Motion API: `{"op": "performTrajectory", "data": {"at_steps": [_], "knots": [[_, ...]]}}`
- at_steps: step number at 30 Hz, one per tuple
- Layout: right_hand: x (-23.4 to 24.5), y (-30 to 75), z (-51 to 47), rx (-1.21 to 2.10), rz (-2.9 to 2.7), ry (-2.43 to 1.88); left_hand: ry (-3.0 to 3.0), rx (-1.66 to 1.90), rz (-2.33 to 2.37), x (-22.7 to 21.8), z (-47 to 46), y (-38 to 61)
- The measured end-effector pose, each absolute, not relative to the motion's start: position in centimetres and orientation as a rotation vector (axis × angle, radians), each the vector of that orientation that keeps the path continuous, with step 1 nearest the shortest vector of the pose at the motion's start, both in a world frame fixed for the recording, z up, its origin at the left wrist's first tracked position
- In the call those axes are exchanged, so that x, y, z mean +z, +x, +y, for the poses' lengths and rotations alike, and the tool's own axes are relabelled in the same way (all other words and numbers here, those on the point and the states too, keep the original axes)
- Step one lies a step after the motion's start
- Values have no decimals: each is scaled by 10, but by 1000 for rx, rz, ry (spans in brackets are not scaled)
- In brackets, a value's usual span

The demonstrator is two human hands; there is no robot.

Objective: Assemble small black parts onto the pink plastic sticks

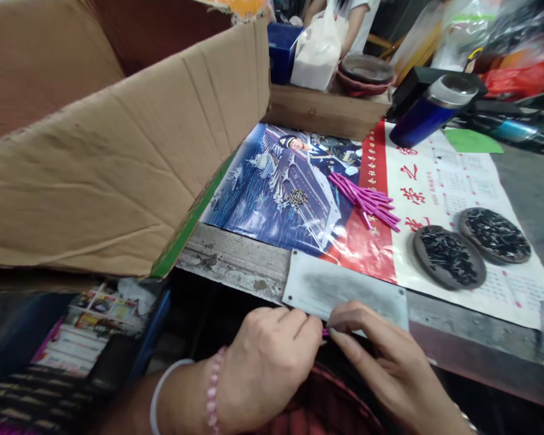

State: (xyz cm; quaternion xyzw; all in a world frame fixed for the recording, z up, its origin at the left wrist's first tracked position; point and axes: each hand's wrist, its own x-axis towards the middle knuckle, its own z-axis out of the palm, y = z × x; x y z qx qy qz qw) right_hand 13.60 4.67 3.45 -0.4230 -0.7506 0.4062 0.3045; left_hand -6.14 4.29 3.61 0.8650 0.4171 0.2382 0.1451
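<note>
My left hand [269,347], with a pink bead bracelet and a white bangle, is closed in a fist around a thin magenta stick [325,332]. Only a short end of that stick shows between my hands. The thumb and fingers of my right hand [376,350] pinch together at this end; whether they also hold a small part is hidden. Both hands are just in front of a pale plate [335,287] at the table edge. Farther back, a loose pile of magenta sticks [367,199] lies on a printed poster [258,199].
Two round dishes [451,257] of small dark pieces stand at the right. A large open cardboard box [131,157] fills the left. Behind are a blue flask [430,112], a white bag [320,45] and another person's arm [354,27]. A blue crate [156,329] is below.
</note>
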Motion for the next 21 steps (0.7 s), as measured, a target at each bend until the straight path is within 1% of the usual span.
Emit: {"op": "performTrajectory", "data": {"at_steps": [4, 9, 12, 18, 21], "knots": [[32, 135, 45, 993, -2119, -1109, 2626, 672, 1180, 35, 43, -62], [33, 138, 50, 1135, -2043, -1056, 2613, 770, 1161, 34, 44, -63], [34, 142, 53, 1183, -1966, -1130, 2584, 800, 1169, 35, 45, -66], [32, 146, 52, 1384, -1817, -1228, 2594, 760, 1159, 37, 46, -70], [31, 143, 51, 1395, -1810, -1255, 2597, 758, 1144, 36, 48, -70]]}}
